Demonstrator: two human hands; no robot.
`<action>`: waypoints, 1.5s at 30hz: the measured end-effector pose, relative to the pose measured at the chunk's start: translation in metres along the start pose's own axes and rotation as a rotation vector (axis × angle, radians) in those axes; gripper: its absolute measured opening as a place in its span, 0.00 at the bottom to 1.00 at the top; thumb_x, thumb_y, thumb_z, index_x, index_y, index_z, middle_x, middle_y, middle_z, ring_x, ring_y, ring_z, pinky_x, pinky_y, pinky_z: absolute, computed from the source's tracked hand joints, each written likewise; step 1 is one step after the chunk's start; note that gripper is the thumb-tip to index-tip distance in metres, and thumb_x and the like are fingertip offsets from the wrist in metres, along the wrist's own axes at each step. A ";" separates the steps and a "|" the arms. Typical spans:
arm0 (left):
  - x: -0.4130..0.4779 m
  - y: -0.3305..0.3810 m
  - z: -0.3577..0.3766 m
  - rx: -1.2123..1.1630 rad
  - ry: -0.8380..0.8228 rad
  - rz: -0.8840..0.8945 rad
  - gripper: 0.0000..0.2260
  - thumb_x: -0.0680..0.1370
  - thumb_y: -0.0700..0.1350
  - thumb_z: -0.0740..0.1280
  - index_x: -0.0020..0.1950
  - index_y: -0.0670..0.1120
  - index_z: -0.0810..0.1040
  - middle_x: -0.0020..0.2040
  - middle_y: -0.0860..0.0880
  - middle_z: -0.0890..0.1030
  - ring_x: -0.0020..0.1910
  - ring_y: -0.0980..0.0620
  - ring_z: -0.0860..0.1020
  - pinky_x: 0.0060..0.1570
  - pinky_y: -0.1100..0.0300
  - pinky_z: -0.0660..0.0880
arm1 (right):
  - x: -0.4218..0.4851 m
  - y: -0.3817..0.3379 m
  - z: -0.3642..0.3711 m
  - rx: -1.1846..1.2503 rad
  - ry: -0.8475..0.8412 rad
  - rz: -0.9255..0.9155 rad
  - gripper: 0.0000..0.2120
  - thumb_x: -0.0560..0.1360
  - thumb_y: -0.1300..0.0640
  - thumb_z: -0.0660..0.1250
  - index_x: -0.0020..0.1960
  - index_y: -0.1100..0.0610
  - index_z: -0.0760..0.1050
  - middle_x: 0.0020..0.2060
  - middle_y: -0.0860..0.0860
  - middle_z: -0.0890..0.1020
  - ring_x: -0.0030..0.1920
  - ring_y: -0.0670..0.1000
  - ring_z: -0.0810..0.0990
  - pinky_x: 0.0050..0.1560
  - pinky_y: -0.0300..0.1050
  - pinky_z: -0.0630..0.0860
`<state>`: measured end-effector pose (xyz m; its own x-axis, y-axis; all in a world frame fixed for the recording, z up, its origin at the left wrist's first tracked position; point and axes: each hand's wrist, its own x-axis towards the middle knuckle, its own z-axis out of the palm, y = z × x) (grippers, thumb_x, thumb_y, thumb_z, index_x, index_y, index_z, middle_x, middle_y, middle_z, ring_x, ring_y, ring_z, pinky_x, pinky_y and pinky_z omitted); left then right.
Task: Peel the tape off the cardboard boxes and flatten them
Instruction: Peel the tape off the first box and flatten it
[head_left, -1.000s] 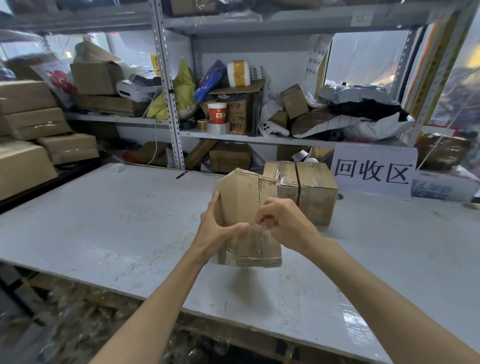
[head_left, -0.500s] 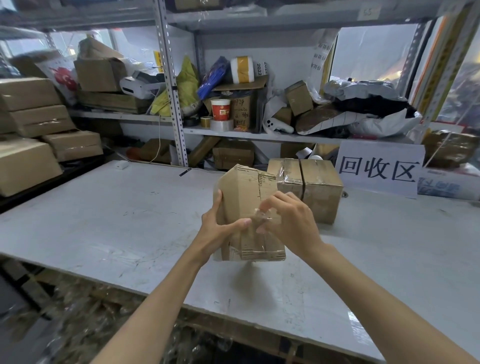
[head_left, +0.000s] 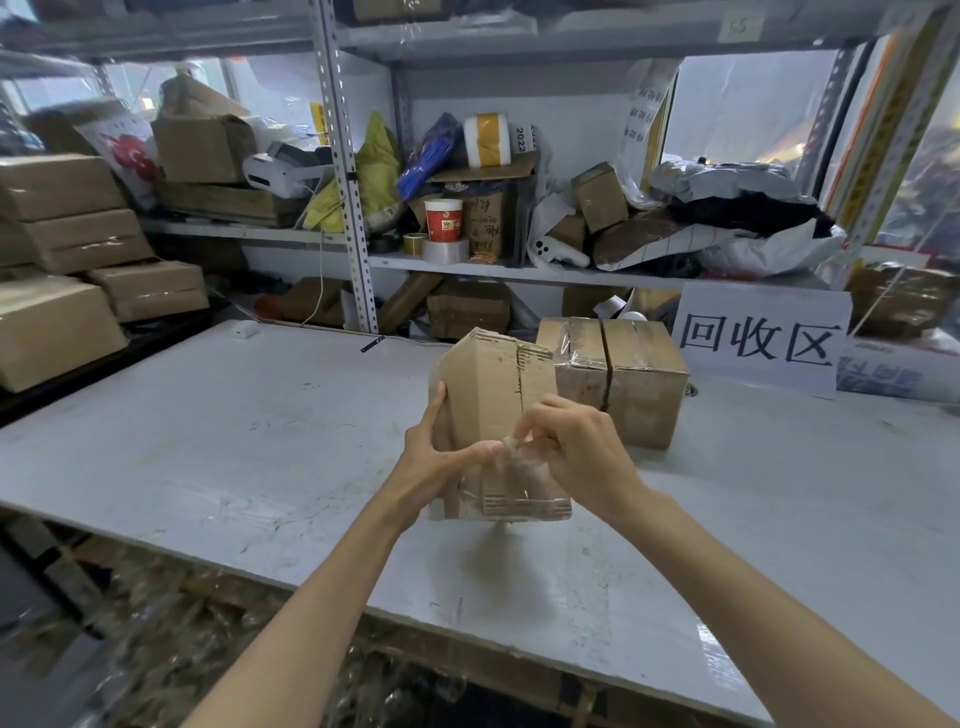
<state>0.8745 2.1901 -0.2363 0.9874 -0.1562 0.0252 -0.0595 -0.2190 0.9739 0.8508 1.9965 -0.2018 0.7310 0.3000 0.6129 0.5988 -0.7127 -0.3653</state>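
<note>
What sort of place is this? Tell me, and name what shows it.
Probably a parcel storeroom's recycling corner: a sign reading 回收区 (recycling area), metal shelves crammed with boxes and tape rolls, and taped cartons stacked at the left beside the table.

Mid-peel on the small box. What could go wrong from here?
1. The clear tape pinched by the right hand looks thin and crumpled; it may tear, leaving strips on the small box.
2. Only the left hand grips that box, which seems held above the table; a hard pull could twist it loose.
</note>
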 end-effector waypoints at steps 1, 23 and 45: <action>0.000 -0.001 0.000 -0.003 -0.001 -0.001 0.57 0.57 0.65 0.76 0.79 0.62 0.48 0.74 0.51 0.62 0.68 0.45 0.70 0.64 0.45 0.73 | -0.002 -0.001 0.002 0.006 -0.008 -0.032 0.05 0.68 0.65 0.74 0.41 0.58 0.80 0.37 0.47 0.78 0.34 0.46 0.75 0.36 0.40 0.72; 0.001 -0.001 0.010 -0.039 0.108 -0.028 0.50 0.58 0.66 0.75 0.77 0.59 0.59 0.68 0.47 0.66 0.65 0.44 0.72 0.60 0.44 0.76 | 0.017 -0.005 -0.017 0.099 -0.279 0.245 0.09 0.67 0.70 0.72 0.41 0.58 0.81 0.35 0.48 0.81 0.36 0.47 0.80 0.40 0.45 0.81; 0.010 0.012 0.016 0.012 0.309 -0.193 0.63 0.50 0.68 0.77 0.77 0.59 0.47 0.69 0.43 0.65 0.68 0.41 0.66 0.65 0.41 0.70 | -0.002 0.001 -0.015 0.104 -0.289 0.143 0.09 0.70 0.64 0.73 0.45 0.53 0.79 0.44 0.43 0.76 0.48 0.46 0.68 0.48 0.39 0.69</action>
<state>0.8816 2.1707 -0.2279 0.9782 0.1870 -0.0907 0.1329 -0.2274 0.9647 0.8450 1.9859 -0.1927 0.8636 0.3797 0.3316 0.5028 -0.6965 -0.5119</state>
